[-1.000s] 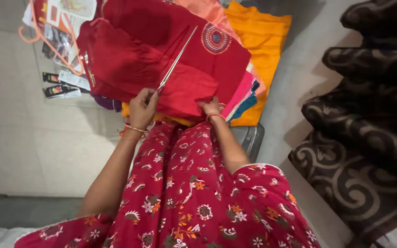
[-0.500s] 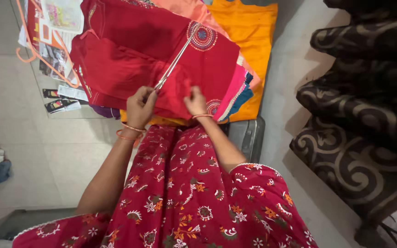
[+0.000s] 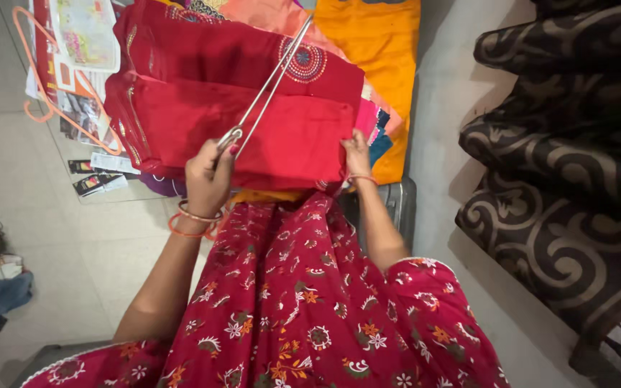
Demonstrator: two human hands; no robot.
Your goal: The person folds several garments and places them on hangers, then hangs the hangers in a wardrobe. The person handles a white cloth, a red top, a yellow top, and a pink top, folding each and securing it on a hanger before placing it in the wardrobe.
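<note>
Head view, sole view. Left hand (image 3: 206, 176): fingers closed through the handles of long steel scissors (image 3: 267, 86), thumb side up, wrist cocked back, bangles at the wrist; forearm runs down and left toward the body. The blades are a little apart and lie flat across the red cloth (image 3: 253, 122), tips pointing up and right toward an embroidered round patch (image 3: 303, 63). Right hand (image 3: 357, 154): fingers pinched on the cloth's right edge, palm down, forearm coming in from the lap. The red cloth is folded and rests on top of a stack of pink, blue and orange fabrics (image 3: 382, 43) on a low surface in front of the knees. Also present: orange hanger (image 3: 41, 108) and printed papers (image 3: 84, 32) to the left, dark patterned sofa (image 3: 562, 144) to the right, tiled floor (image 3: 52, 223). Risks, as judged: the blades, lying across several folded layers, could catch a lower layer or the embroidery if closed here; the right hand's light pinch could let the cloth slide, skewing any cut; the long tips sit well away from either hand's fingers.
</note>
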